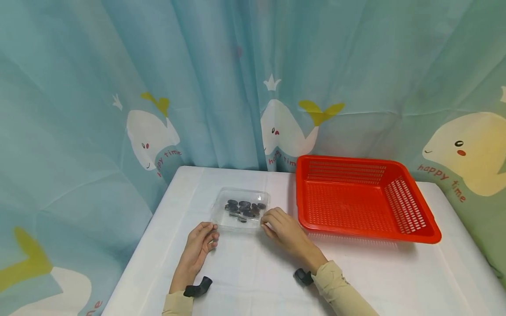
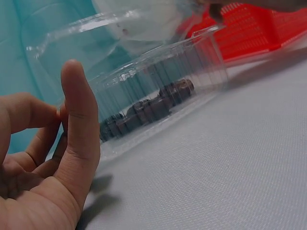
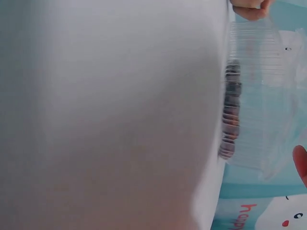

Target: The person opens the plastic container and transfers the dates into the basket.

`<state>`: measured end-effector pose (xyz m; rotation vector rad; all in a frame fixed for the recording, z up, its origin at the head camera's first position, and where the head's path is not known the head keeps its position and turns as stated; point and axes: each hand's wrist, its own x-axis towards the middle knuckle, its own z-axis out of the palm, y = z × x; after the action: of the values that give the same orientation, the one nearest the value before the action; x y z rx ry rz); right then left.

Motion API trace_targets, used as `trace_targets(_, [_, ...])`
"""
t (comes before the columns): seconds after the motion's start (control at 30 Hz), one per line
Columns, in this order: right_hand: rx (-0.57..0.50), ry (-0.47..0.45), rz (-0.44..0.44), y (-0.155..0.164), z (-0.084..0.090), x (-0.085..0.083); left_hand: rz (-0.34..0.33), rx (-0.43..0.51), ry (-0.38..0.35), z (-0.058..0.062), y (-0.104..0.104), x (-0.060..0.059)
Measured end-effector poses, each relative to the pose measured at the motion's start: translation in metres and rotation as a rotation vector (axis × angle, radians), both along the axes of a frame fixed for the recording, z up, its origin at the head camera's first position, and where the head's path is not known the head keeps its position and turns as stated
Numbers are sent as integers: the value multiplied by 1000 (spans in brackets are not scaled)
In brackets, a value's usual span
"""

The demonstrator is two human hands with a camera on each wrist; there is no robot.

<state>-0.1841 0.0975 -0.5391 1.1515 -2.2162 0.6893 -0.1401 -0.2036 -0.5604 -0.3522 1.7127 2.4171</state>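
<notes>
A clear plastic lidded box stands on the white table with several dark oval pieces inside. They look brown and glossy, like dried dates, in the left wrist view. At the box's near left corner my left hand pinches the edge between thumb and fingers. My right hand has its fingertips at the near right corner, pinching the rim there. The lid stands tilted above the ribbed box wall. Only a thumb of the right hand shows in the right wrist view.
A red plastic basket with slotted sides stands at the right of the table, close beside the right hand. Behind the table hangs a blue-green curtain printed with white whales. Dark straps circle both wrists.
</notes>
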Motion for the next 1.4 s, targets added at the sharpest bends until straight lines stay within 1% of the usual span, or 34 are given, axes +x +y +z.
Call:
trace_targets(0.07, [-31, -8, -10, -1, 3, 0, 0, 0, -3, 0, 1, 0])
trace_targets(0.17, [-112, -39, -17, -3, 8, -2, 4, -7, -10, 0, 2, 0])
trace_targets(0.3, [-271, -79, -24, -10, 12, -5, 5, -11, -14, -2, 1, -1])
trace_targets(0.53, [-540, -122, -94, -24, 13, -13, -7, -22, 3, -2, 0, -2])
trace_targets(0.73, [-727, -150, -123, -32, 10, -20, 6, -13, -14, 0, 1, -1])
trace_targets(0.87, [-782, -191, -147, -34, 9, -24, 3, -22, -6, 0, 2, -1])
trace_targets(1.03, [-796, -245, -187, -36, 7, -29, 1, -20, -1, -1, 1, -1])
trace_targets(1.23, [-817, -298, -240, -35, 3, -38, 15, -7, -24, -3, 1, -2])
trace_targets(1.33, [-837, -350, -258, -34, -2, -45, 10, -13, -18, -5, 1, -2])
trace_targets(1.4, [-839, -403, -268, -33, -6, -49, 10, -10, -13, -6, 1, -1])
